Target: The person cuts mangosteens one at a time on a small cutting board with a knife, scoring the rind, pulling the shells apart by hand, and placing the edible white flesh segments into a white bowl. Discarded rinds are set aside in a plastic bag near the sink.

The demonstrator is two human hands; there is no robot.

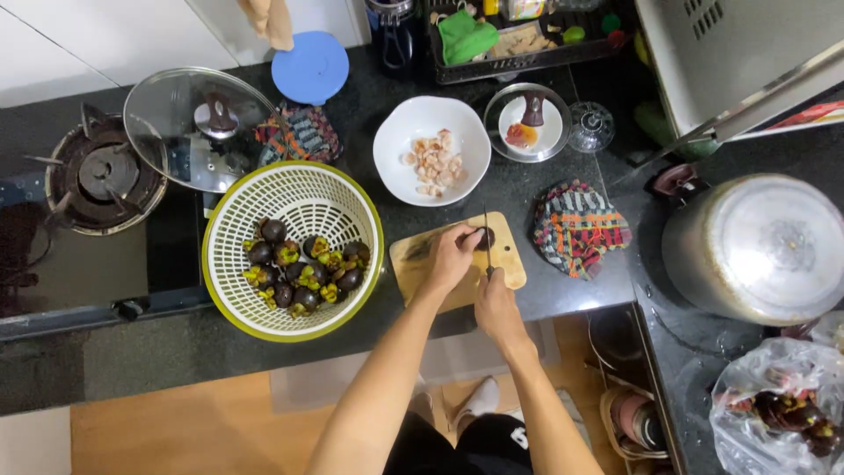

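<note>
I stand at the dark worktop [527,189] with both hands over a small wooden cutting board [510,259]. My left hand [453,255] is curled over a dark purple mangosteen [484,237], pinning it down on the board near its far edge; only a bit of the fruit shows past my fingers. My right hand [494,303] is closed around the handle of a knife [487,230], whose thin blade points away from me and meets the fruit just beside my left fingertips.

To the left of the board, touching or almost touching it, sits a pale yellow-green colander [294,251] with a heap of whole mangosteens [303,268] in its near half, their green caps showing. Beyond the board stands a white bowl [431,149] holding pale pieces of fruit flesh [435,163]. Just right of that bowl is a small glass lid [527,123] lying on the worktop, with a clear glass piece beside it. A striped woven pot holder [578,229] lies right of the board, and another one [299,134] lies beyond the colander, partly under a large glass pot lid [198,127]. A gas burner [105,176] is at the far left. A blue round lid [309,68] rests near the wall. At the right stands a big metal pot [760,246], and near it a clear plastic bag [778,409] with more dark fruit inside.
</note>
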